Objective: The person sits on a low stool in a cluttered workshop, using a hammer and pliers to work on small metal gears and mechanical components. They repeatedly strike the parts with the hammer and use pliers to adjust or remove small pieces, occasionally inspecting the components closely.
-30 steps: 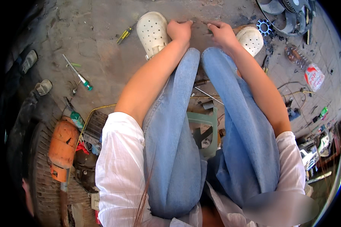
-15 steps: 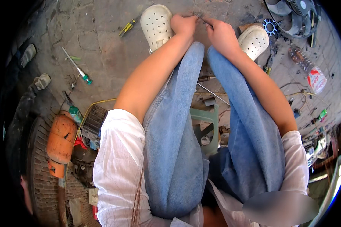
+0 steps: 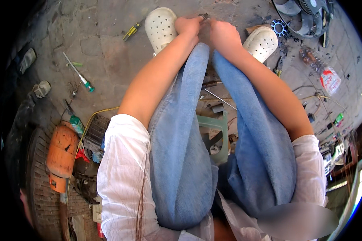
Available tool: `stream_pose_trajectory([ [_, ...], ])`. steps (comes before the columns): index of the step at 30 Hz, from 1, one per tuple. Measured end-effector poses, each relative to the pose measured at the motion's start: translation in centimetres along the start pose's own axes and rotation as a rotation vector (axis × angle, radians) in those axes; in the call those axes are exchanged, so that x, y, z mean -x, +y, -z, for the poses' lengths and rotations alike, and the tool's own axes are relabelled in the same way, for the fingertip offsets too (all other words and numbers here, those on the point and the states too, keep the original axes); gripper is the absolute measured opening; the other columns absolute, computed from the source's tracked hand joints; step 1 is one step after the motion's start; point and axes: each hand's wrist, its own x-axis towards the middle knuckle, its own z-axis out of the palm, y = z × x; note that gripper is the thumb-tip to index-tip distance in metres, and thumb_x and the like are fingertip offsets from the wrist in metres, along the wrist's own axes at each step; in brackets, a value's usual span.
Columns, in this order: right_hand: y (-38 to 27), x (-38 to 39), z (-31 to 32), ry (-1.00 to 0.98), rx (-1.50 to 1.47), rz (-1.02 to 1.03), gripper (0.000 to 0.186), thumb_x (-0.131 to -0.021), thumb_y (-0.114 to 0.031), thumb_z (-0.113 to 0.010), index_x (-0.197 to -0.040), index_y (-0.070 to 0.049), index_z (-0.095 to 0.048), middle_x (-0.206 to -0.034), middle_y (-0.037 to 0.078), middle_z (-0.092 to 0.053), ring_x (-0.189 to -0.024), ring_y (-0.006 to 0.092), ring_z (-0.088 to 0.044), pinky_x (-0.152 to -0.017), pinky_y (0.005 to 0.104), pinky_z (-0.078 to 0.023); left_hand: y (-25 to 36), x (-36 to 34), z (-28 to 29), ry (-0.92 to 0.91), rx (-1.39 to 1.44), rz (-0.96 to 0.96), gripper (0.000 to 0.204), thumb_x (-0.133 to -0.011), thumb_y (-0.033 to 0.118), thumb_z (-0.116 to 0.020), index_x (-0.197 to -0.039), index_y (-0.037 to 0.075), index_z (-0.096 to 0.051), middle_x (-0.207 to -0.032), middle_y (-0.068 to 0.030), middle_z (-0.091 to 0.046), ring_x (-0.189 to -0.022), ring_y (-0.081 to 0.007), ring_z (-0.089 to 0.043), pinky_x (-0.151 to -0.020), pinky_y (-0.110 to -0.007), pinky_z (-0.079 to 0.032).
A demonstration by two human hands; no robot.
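Out beyond my knees, between the two white clogs, my hands work close together. My left hand (image 3: 188,26) is closed, with thumb and forefinger stretched toward a small dark metal piece (image 3: 204,16) pinched at their tips. Close on its right is my right hand (image 3: 224,34), fingers curled inward; whatever they grip is hidden behind the knuckles. The left clog (image 3: 161,30) is beside my left wrist, the right clog (image 3: 261,43) beside my right hand. A yellow-and-black handled tool (image 3: 132,31) lies on the ground left of the left clog.
At right lie a black fan housing (image 3: 301,18), a ring-shaped part (image 3: 279,27) and a clear plastic bottle (image 3: 321,72). A green-handled screwdriver (image 3: 79,73) and an orange gas cylinder (image 3: 62,150) are at left. A green stool (image 3: 219,124) is beneath me; another person's shoe (image 3: 42,89) shows far left.
The whole view has shifted slightly. My right hand has turned, its knuckles now facing up, and the dark piece between the hands shows more at my left fingertips.
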Motion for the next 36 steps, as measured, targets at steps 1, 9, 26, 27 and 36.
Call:
stream_pose_trajectory([
  [1, 0.1, -0.2, 0.0, -0.010, -0.029, -0.022, 0.022, -0.084, -0.008, -0.052, -0.099, -0.003, -0.067, -0.093, 0.022, -0.068, -0.090, 0.0409, -0.066, -0.079, 0.0475, -0.054, 0.0, -0.1, -0.1, 0.001, -0.016, -0.003, 0.024, -0.083, -0.008, -0.063, -0.098, -0.016, -0.047, -0.098, -0.0227, -0.061, -0.081, -0.0314, -0.068, -0.072, -0.036, -0.062],
  [9, 2.3, -2.6, -1.3, -0.018, -0.423, -0.179, 0.026, -0.089, -0.011, -0.053, -0.109, -0.004, -0.067, -0.088, 0.020, -0.068, -0.078, 0.0320, -0.065, -0.068, 0.0400, -0.052, 0.0, 0.0, -0.1, -0.039, -0.010, -0.004, 0.018, -0.084, -0.009, -0.062, -0.095, -0.017, -0.050, -0.098, -0.0226, -0.061, -0.082, -0.0311, -0.068, -0.074, -0.035, -0.062],
  [26, 4.4, 2.0, 0.4, 0.096, -0.389, -0.036, 0.030, -0.091, -0.017, -0.055, -0.115, -0.003, -0.066, -0.087, 0.019, -0.069, -0.079, 0.0287, -0.067, -0.073, 0.0372, -0.051, -0.3, -0.1, 0.4, -0.085, 0.038, 0.001, 0.021, -0.084, -0.009, -0.058, -0.101, -0.018, -0.049, -0.099, -0.0228, -0.061, -0.086, -0.0328, -0.069, -0.082, -0.036, -0.060],
  [27, 4.0, 2.0, 0.6, 0.126, -0.350, -0.007, 0.030, -0.092, -0.017, -0.056, -0.117, -0.003, -0.065, -0.088, 0.019, -0.069, -0.079, 0.0284, -0.067, -0.074, 0.0369, -0.051, 0.0, 0.4, 0.2, -0.064, 0.035, 0.012, 0.021, -0.084, -0.009, -0.058, -0.100, -0.018, -0.049, -0.099, -0.0230, -0.061, -0.086, -0.0328, -0.069, -0.082, -0.036, -0.060],
  [36, 3.5, 1.2, -0.3, 0.137, -0.240, 0.010, 0.028, -0.091, -0.016, -0.054, -0.113, -0.005, -0.066, -0.091, 0.025, -0.066, -0.085, 0.0399, -0.065, -0.076, 0.0441, -0.052, 0.5, 0.3, -0.2, -0.052, 0.084, 0.007, 0.018, -0.081, -0.010, -0.058, -0.094, -0.020, -0.051, -0.094, -0.0241, -0.062, -0.077, -0.0321, -0.069, -0.070, -0.035, -0.061],
])
